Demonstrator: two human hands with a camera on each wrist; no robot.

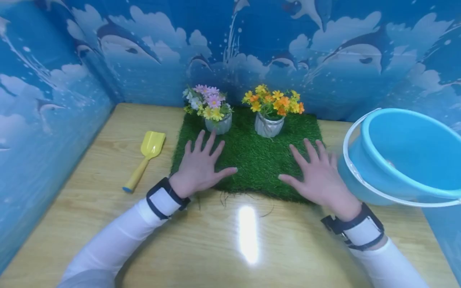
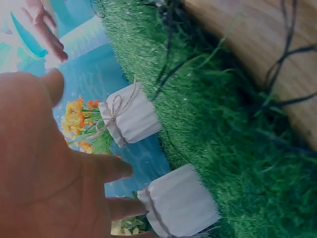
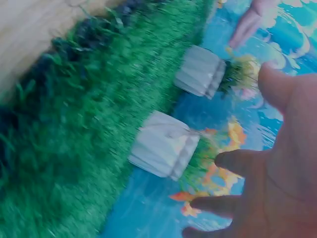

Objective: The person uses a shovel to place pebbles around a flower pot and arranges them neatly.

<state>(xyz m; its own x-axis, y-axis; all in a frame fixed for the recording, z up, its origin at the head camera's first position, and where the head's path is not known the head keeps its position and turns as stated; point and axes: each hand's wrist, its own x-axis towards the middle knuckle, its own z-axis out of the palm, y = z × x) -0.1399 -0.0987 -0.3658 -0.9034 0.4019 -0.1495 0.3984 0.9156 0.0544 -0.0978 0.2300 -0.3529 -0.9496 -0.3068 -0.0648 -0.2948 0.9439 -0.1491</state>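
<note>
Turf [image 1: 252, 168] lay below your left hand [image 1: 196, 170] and right hand [image 1: 320, 180], both spread wide, empty; two flowerpots [image 1: 268, 127] stood beyond, a yellow scoop [image 1: 152, 145] leftward, a blue bucket [image 1: 361, 160] rightward.

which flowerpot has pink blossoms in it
The left pot, nearer the yellow shovel: it holds pink blossoms, whereas the right pot has only yellow and orange flowers.
</note>
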